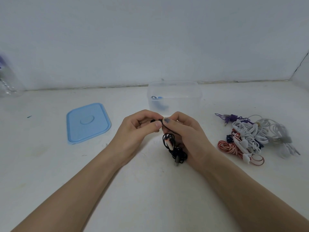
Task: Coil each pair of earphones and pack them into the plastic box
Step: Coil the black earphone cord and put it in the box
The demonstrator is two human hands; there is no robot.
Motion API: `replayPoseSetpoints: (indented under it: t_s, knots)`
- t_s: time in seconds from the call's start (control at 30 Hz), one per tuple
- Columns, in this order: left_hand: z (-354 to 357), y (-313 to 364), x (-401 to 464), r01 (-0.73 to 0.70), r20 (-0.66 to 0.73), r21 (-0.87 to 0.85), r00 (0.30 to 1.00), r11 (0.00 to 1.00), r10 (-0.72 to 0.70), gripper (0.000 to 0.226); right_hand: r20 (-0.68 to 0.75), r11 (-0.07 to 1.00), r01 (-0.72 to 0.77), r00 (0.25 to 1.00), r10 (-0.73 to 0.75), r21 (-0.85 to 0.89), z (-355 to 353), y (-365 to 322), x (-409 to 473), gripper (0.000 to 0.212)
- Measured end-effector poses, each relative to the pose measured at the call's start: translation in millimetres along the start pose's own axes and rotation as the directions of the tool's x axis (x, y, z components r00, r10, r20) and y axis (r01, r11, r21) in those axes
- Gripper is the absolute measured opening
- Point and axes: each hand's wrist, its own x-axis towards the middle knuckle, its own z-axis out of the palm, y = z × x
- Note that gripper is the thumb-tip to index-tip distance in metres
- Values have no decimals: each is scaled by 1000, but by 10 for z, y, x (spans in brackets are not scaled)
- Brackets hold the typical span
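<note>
My left hand (138, 129) and my right hand (182, 131) meet at the table's middle, both pinching the top end of a pair of black earphones (173, 148). The black cable hangs down from my fingers in a loose tangle, with a small pale remote part on it. Just behind my hands stands the clear plastic box (174, 91), open, with a blue pair of earphones (158, 101) lying inside. To the right lies a pile of tangled earphones (254, 136): white, red-and-white striped, purple and dark blue ones.
The box's blue lid (87, 123) lies flat on the white table to the left. A clear plastic bottle (6, 81) stands at the far left by the wall. The wall runs close behind the box.
</note>
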Motion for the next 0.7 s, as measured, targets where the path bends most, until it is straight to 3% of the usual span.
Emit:
replayPoseSetpoints:
  t_s: [0.23,0.37,0.57,0.7]
  knots:
    - [8,3,35,117,37,-161,993,980,-112,11,11,1000,-10,1000,11,-10,-1,25,12,28]
    - [61,35,17,100,38,-183,995,978,-94,3,24,1000,-11,1000,12,-25,7,35,14,28]
    - [98,82,-52,-113,21,153,994,982,111,4,26,995,-91,996,90,30,42,-17,-10,19]
    - [123,100,-88,-196,50,363,980,911,191,6,21,995,-97,995,97,28,50,4,7,34]
